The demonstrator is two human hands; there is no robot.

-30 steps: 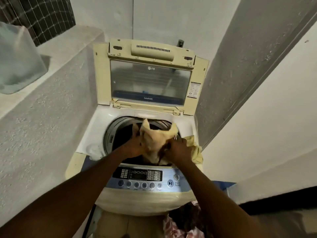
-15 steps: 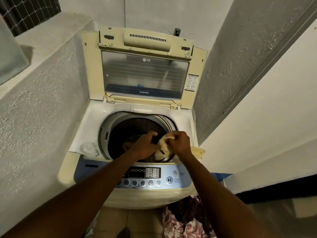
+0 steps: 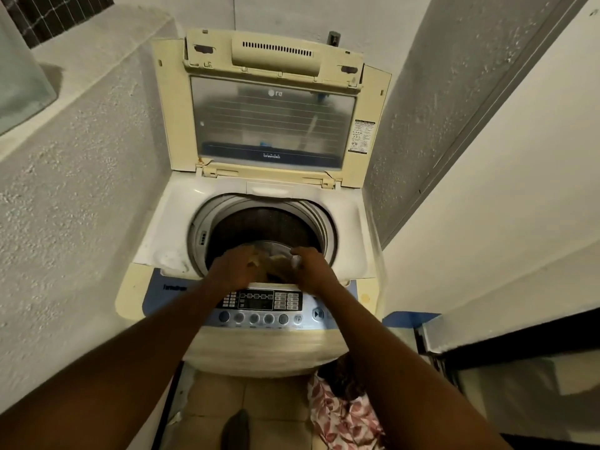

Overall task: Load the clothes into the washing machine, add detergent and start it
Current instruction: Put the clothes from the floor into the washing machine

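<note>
Cream plastic, yellowed in places, frames the top-loading washing machine [image 3: 168, 222], which stands in a narrow recess between rough plastered walls. Its lid [image 3: 272, 118] is raised upright at the back, the clear window facing the camera. Both forearms reach in from the bottom of the view, crossing above the blue control panel [image 3: 259, 302] to the near side of the drum [image 3: 269, 222]. The left hand [image 3: 237, 267] and the right hand [image 3: 313, 269] sit close together over the drum mouth with a pale cloth [image 3: 276, 264] bunched between them. The left fingers curl down onto its yellowish edge and the right thumb and fingers close on a whitish fold, though motion blur hides the exact grip. The cloth sits low, inside the rim of the opening rather than above it, and the far part of the drum shows only its dark wall. On the tiled floor [image 3: 211, 397] in front of the machine lies a floral garment [image 3: 344, 414] — pink and white leaf print, crumpled beneath the right forearm. High on the left, a translucent container [image 3: 19, 86] stands on a ledge [image 3: 97, 53].
</note>
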